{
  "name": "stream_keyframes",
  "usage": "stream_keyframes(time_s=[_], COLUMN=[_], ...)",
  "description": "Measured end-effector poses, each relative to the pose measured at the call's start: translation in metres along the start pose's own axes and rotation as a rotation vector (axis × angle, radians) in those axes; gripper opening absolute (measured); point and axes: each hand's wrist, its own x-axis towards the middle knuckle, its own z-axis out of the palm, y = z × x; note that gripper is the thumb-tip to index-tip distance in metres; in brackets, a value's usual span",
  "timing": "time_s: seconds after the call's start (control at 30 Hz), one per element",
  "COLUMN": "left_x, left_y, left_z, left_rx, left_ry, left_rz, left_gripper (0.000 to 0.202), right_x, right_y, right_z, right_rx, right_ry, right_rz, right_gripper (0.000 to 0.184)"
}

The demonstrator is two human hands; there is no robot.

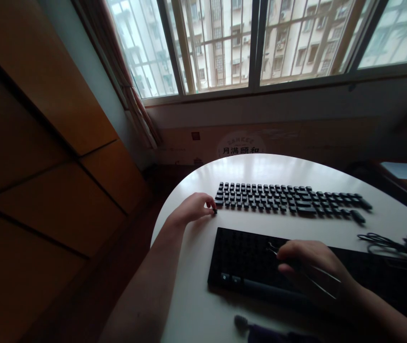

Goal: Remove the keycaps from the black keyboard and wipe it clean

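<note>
My left hand (199, 206) pinches a small black keycap (215, 211) at the left end of several rows of loose black keycaps (260, 196) on the white round table (192, 243). Closed round a wire keycap puller (323, 281), my right hand (310, 262) hovers over the black keyboard (246, 255). The puller's thin metal tips point left above the keyboard. Most of the keyboard looks dark, and a few keycaps show at its lower left corner. My right hand and forearm cover part of its right half.
A coiled black cable (385, 243) lies at the table's right. Near the front edge is a brush with dark bristles (241, 324) and a purple handle. Beyond the table are a large box (175, 138), a barred window and a curtain (128, 90); wooden cabinets (46, 190) stand left.
</note>
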Motion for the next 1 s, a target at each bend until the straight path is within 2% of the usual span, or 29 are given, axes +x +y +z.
stream_keyframes(time_s=[0.33,0.53,0.7,0.87,0.93,1.0], left_x=[0.004,0.004,0.001,-0.004,-0.004,-0.003], left_y=[-0.003,-0.001,0.004,0.025,0.04,0.059], left_z=[0.008,0.01,0.004,-0.006,0.0,0.015], left_rx=[-0.002,-0.007,-0.001,0.024,0.02,0.003], left_ry=[0.041,0.056,0.09,0.201,0.229,0.202], left_rz=[-0.026,-0.029,0.004,0.062,0.1,0.16], left_gripper=[0.016,0.018,0.012,0.007,0.011,0.012], right_x=[0.001,0.001,0.0,0.002,0.002,0.001], right_y=[0.001,0.002,0.0,-0.001,-0.002,-0.006], right_z=[0.003,0.002,0.002,-0.004,-0.005,-0.003], right_rx=[-0.012,-0.023,-0.019,-0.021,0.007,0.055], right_ry=[0.005,-0.039,-0.025,-0.007,-0.001,-0.004], right_rz=[-0.017,0.015,-0.01,0.017,0.059,0.141], right_gripper=[0.003,0.004,0.006,0.007,0.009,0.014])
